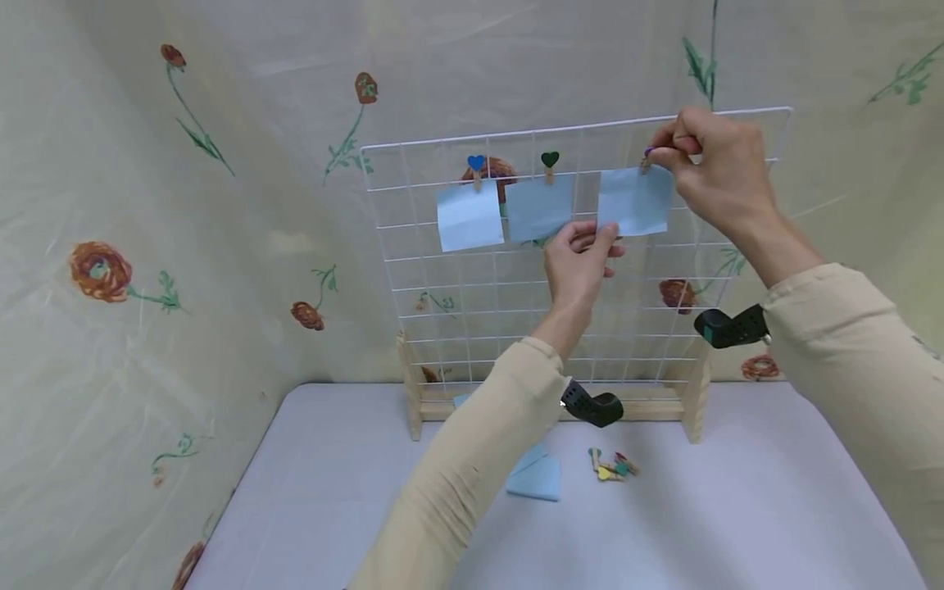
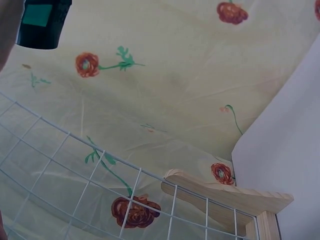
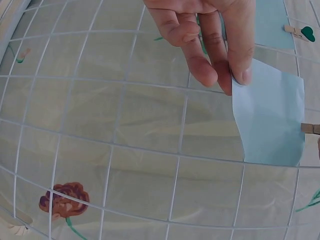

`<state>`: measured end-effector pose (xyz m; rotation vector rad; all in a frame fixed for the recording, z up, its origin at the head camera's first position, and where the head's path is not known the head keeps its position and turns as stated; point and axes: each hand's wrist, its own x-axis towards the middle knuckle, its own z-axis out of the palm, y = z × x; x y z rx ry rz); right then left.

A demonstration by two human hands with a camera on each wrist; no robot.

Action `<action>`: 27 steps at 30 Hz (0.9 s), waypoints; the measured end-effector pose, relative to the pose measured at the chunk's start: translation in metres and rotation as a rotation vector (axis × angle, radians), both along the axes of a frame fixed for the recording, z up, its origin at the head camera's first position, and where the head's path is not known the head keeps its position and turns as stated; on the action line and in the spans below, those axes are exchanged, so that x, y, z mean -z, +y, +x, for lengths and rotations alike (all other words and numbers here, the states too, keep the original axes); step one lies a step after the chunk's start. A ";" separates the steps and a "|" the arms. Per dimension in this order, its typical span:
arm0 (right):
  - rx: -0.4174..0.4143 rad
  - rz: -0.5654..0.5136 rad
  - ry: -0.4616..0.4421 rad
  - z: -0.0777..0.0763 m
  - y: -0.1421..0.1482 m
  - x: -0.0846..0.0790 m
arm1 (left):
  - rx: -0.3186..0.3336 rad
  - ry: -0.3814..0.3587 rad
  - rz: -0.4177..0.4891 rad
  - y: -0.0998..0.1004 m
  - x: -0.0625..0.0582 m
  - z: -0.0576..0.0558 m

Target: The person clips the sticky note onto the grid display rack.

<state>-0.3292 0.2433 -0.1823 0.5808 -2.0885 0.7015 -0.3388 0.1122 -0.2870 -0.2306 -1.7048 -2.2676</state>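
Observation:
My right hand (image 1: 719,164) pinches a small wooden clothespin (image 1: 645,164) with a purple top, at the upper right edge of a light blue paper sheet (image 1: 634,201). In the right wrist view that clothespin (image 3: 310,128) sits over the paper's edge. My left hand (image 1: 578,258) grips the sheet's lower left corner between thumb and fingers. The sheet lies against a white wire grid (image 1: 487,307). Two more blue sheets, one on the left (image 1: 469,217) and one in the middle (image 1: 541,209), hang from clothespins with a blue heart (image 1: 475,164) and a green heart (image 1: 550,160).
Wooden feet (image 1: 696,393) hold the grid upright on a white table (image 1: 332,492). Several loose clothespins (image 1: 612,467) lie in front, beside folded blue paper (image 1: 536,479) partly behind my left sleeve. A flowered cloth (image 1: 243,205) hangs behind. Black devices are worn at both wrists.

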 end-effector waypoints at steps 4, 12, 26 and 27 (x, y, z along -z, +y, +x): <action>-0.008 0.007 0.003 -0.003 -0.004 -0.001 | -0.008 0.004 -0.005 -0.003 -0.001 -0.001; -0.013 0.031 -0.012 -0.004 -0.006 0.000 | -0.015 -0.019 -0.007 -0.001 -0.001 0.000; -0.005 0.047 -0.022 -0.006 -0.007 0.000 | -0.034 -0.014 -0.004 0.001 -0.001 -0.001; -0.005 0.046 -0.021 -0.006 -0.007 0.001 | -0.036 -0.013 -0.007 0.001 -0.001 -0.001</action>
